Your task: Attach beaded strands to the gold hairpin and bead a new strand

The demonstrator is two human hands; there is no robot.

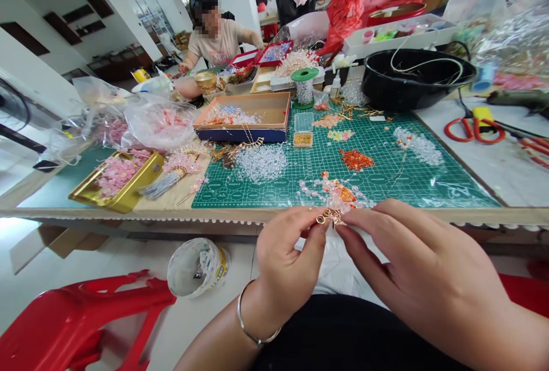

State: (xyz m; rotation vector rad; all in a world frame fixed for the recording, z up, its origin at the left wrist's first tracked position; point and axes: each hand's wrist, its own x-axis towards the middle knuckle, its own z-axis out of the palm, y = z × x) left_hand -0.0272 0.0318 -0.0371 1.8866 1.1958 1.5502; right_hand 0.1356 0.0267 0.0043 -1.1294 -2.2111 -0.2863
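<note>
A small gold-coloured wire ornament (pixel 331 216) is pinched between both hands just in front of the table edge. Orange and clear beads (pixel 343 191) show just behind it; whether all of them are attached cannot be made out. My left hand (pixel 291 256), with a bangle on the wrist, grips the ornament's left end between thumb and forefinger. Fingertips of my right hand (pixel 407 256) are closed at its right end. Beyond them, on the green cutting mat (pixel 283 191), lie an orange bead pile (pixel 357 159) and a larger clear bead pile (pixel 261 163).
An orange-lined box (pixel 274 111) of beads and a black basin (pixel 416 82) stand further back. Left is a gold tin (pixel 137 188) with pink flowers; right, red-handled scissors (pixel 474 131). A bucket (pixel 195 268) and red stool (pixel 55 319) stand below. A co-worker (pixel 218 39) sits opposite.
</note>
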